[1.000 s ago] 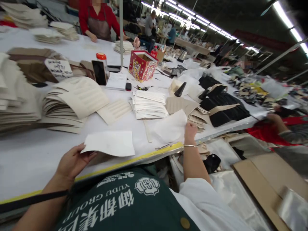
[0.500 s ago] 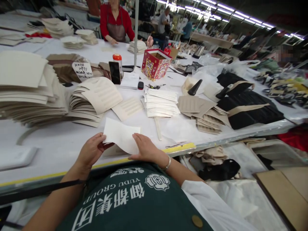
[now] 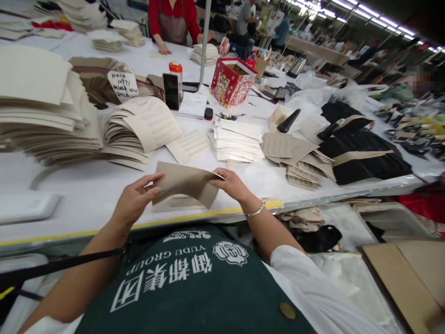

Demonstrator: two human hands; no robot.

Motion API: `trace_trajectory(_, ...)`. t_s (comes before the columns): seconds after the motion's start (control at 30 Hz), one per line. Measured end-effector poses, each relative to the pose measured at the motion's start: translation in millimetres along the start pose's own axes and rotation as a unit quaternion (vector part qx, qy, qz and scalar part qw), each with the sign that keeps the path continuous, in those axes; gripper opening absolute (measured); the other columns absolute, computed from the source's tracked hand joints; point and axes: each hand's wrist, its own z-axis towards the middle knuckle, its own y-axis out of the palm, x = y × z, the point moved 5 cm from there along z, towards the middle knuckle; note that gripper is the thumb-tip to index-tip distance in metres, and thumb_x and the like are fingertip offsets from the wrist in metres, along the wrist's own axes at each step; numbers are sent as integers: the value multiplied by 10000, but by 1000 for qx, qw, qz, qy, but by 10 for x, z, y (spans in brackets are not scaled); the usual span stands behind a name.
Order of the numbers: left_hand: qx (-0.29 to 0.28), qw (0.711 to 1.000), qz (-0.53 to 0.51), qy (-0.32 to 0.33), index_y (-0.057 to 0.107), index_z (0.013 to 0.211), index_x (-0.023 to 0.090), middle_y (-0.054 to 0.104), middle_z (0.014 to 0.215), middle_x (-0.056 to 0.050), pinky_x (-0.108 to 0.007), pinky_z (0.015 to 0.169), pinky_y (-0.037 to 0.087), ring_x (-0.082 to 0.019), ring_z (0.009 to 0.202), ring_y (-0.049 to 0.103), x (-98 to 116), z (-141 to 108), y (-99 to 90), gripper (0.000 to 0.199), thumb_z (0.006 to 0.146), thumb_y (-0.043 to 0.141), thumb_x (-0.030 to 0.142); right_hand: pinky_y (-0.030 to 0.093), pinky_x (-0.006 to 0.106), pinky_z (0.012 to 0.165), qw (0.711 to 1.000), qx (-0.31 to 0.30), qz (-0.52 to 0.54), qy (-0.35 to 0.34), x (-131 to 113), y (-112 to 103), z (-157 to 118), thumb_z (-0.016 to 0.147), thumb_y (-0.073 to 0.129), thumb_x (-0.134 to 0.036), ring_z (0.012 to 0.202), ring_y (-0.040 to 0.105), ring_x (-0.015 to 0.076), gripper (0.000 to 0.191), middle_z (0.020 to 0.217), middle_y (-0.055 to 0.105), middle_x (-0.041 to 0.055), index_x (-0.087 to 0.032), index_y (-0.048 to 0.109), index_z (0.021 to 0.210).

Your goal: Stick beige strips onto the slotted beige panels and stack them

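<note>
Between my hands is a curved beige panel [image 3: 184, 182], raised just over the near part of the table. My left hand [image 3: 137, 197] pinches its left edge, and my right hand [image 3: 232, 185] grips its upper right corner. Beneath it a lighter flat piece [image 3: 182, 202] lies partly hidden on the tabletop. Beyond my hands stands a stack of white pieces [image 3: 238, 141]. Left of that stack, a single ribbed cream panel [image 3: 190, 146] lies beside a fanned pile of similar panels [image 3: 148, 123].
A tall stack of cream panels [image 3: 38, 111] rises at the left. Brown ribbed panels [image 3: 295, 153] and black pieces [image 3: 370, 155] lie to the right. Farther back are a phone [image 3: 171, 92] and a red box [image 3: 232, 82]. A person in red [image 3: 174, 23] stands across the table.
The sheet in my hands has turned from its white face to a beige face, with its middle arched. My right hand has risen and moved right, onto the panel's corner.
</note>
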Motion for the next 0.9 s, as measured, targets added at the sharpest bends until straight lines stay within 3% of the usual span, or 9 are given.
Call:
trace_trajectory(0.1, -49, 996, -20, -74, 481, 1278, 168, 659, 973, -88, -333, 726, 531, -223, 808, 635, -239, -20, 165, 787, 572, 755, 383, 480, 280, 693, 983, -12, 158, 95, 353, 37, 61, 619, 702, -286, 711, 596, 156, 298, 759, 652, -8, -159, 605, 870)
trace_trajectory(0.23, 25, 994, -59, -85, 184, 1419, 223, 591, 1142, -107, -292, 690, 541, -194, 840, 640, -343, -48, 220, 1041, 557, 763, 289, 509, 312, 718, 935, -16, 314, 163, 625, 124, 10, 542, 774, -306, 745, 627, 190, 413, 821, 678, 49, -145, 589, 875)
trace_trajectory(0.33, 68, 977, -131, -155, 295, 1362, 185, 599, 1137, -109, -250, 656, 537, -182, 831, 637, -406, -34, 234, 928, 549, 740, 231, 512, 318, 748, 920, -54, 333, 202, 668, 239, -71, 515, 793, -317, 785, 629, 207, 408, 828, 679, 78, -128, 604, 823)
trace_trajectory(0.47, -11, 956, -154, -249, 573, 997, 135, 671, 862, -74, -262, 598, 528, -182, 682, 624, -486, -8, 311, 536, 502, 747, 245, 499, 316, 790, 951, -54, 227, 202, 642, 238, -83, 541, 783, -307, 812, 614, 192, 389, 838, 673, 58, -117, 626, 842)
trace_trajectory(0.53, -26, 968, -111, -223, 571, 963, 143, 667, 814, -57, -301, 637, 529, -197, 696, 620, -493, 12, 302, 496, 521, 732, 303, 507, 296, 749, 975, -37, 120, 185, 616, 168, -42, 628, 735, -319, 782, 606, 176, 297, 787, 660, 39, -121, 623, 819)
trace_trajectory(0.63, 8, 990, 93, -105, 557, 970, 164, 652, 823, -43, -336, 704, 510, -217, 769, 608, -451, 56, 239, 419, 644, 625, 419, 516, 256, 576, 982, -20, 1, 187, 609, 95, 24, 766, 624, -335, 642, 584, 147, 227, 701, 624, 15, -143, 591, 883)
trace_trajectory(0.73, 47, 957, 286, -32, 545, 965, 182, 632, 791, -41, -355, 739, 489, -236, 798, 602, -428, 90, 224, 350, 732, 524, 441, 491, 231, 451, 981, -14, -28, 192, 622, 82, 68, 789, 600, -327, 575, 569, 142, 298, 748, 629, 19, -172, 528, 1033)
trace_trajectory(0.8, 52, 963, 263, -35, 530, 1019, 184, 634, 821, -45, -350, 742, 494, -229, 796, 609, -444, 121, 230, 373, 740, 520, 430, 506, 226, 486, 981, -45, 7, 189, 635, 108, 74, 746, 643, -293, 649, 593, 153, 352, 841, 644, 30, -179, 518, 1055)
trace_trajectory(0.9, 7, 994, 70, -83, 473, 1153, 195, 649, 934, -51, -330, 736, 516, -197, 790, 624, -481, 164, 276, 528, 681, 603, 393, 521, 224, 657, 967, -116, 105, 200, 681, 143, 39, 675, 675, -201, 804, 602, 151, 335, 919, 646, 22, -161, 550, 984)
